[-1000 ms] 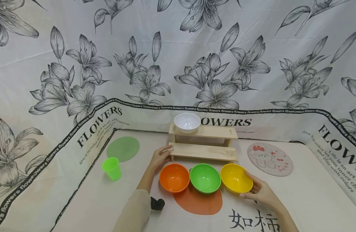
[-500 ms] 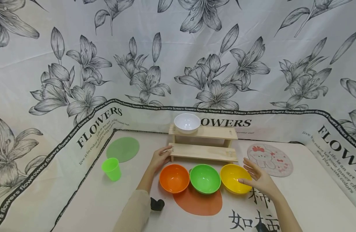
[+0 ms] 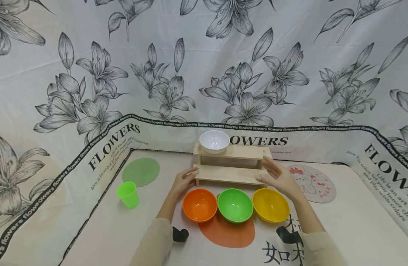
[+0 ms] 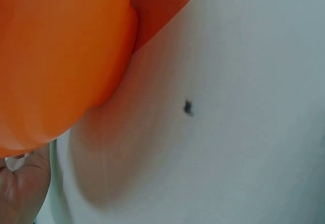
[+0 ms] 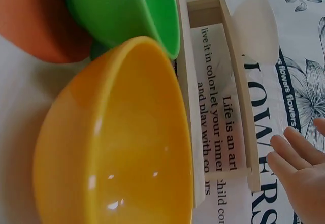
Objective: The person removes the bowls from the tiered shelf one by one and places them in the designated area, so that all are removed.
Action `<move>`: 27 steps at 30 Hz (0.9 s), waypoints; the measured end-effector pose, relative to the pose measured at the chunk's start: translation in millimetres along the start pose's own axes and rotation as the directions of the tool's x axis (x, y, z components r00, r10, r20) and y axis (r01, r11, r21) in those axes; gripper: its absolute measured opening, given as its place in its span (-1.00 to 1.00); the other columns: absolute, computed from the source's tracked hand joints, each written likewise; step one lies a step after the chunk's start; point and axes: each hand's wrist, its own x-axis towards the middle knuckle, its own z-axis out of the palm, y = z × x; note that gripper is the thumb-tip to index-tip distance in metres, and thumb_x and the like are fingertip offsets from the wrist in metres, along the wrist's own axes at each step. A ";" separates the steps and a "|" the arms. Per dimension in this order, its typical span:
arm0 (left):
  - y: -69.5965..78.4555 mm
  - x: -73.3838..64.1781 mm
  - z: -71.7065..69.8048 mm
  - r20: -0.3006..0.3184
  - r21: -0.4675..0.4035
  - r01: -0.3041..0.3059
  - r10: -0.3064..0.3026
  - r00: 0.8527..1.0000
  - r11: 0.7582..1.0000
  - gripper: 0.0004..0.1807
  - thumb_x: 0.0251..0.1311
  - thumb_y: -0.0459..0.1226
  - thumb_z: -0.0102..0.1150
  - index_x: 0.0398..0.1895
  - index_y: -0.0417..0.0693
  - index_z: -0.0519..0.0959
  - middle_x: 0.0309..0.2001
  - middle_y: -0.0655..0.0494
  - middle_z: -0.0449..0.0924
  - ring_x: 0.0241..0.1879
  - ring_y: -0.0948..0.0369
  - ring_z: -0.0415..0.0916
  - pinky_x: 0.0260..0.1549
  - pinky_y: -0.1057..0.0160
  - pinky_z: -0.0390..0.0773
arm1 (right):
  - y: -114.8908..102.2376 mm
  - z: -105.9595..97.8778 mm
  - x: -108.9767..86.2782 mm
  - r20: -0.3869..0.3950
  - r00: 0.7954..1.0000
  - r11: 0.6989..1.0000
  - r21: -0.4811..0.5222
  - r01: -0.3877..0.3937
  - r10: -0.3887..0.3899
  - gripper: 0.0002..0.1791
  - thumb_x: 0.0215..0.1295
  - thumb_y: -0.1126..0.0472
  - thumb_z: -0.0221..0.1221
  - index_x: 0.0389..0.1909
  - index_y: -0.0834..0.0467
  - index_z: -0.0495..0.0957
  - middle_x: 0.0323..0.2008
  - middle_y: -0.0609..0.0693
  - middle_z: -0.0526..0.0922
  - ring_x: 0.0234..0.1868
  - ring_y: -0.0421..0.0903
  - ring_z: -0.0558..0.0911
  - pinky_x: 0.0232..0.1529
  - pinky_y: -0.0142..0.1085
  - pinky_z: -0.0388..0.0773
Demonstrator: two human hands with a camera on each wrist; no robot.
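My left hand holds the left end of the lower wooden shelf; in the left wrist view the orange bowl partly hides this hand. At the shelf's right end, my right hand is spread with its fingers apart, holding nothing; whether it touches the wood is unclear. An orange bowl, a green bowl and a yellow bowl stand in a row in front of the shelf. A white bowl sits on the left part of the upper wooden shelf.
To the left stands a green cup near a round green mat. A round cartoon mat lies to the right. Under the bowls is an orange mat. A flower-printed cloth hangs behind the table.
My right hand has let go of the yellow bowl and moved up and left to the shelf's right end. My left hand and the bowls have stayed in place.
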 end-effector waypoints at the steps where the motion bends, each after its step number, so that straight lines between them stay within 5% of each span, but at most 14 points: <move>1: -0.1 0.1 -0.1 0.000 0.001 -0.001 0.001 1.000 1.000 -0.57 0.32 -0.32 0.06 0.23 -0.26 0.41 0.23 -0.36 0.32 0.17 -0.15 0.38 0.04 0.03 0.51 | -1.8 2.0 5.3 0.010 1.000 1.000 0.024 0.002 -0.002 -0.12 0.14 0.27 0.31 0.41 0.29 0.06 0.32 0.34 0.24 0.33 0.25 0.24 0.31 -0.11 0.18; 12: -0.8 0.7 -0.9 0.001 0.001 0.001 -0.001 1.000 1.000 -0.57 0.31 -0.31 0.07 0.22 -0.25 0.42 0.23 -0.33 0.33 0.17 -0.13 0.38 0.04 0.04 0.51 | -16.0 27.7 56.9 0.060 0.998 0.985 0.172 -0.010 0.000 -0.09 0.12 0.24 0.33 0.44 0.19 0.04 0.35 0.31 0.20 0.32 0.21 0.29 0.24 -0.08 0.36; 27: 2.4 -1.0 -1.6 0.026 -0.002 -0.001 0.001 1.000 1.000 -0.55 0.32 -0.30 0.06 0.25 -0.29 0.38 0.26 -0.36 0.29 0.19 -0.15 0.35 0.06 0.03 0.49 | -19.1 59.9 100.7 0.022 1.000 0.952 0.306 -0.002 -0.005 -0.10 0.05 0.43 0.29 0.40 0.33 0.05 0.32 0.42 0.17 0.29 0.29 0.28 0.32 -0.03 0.26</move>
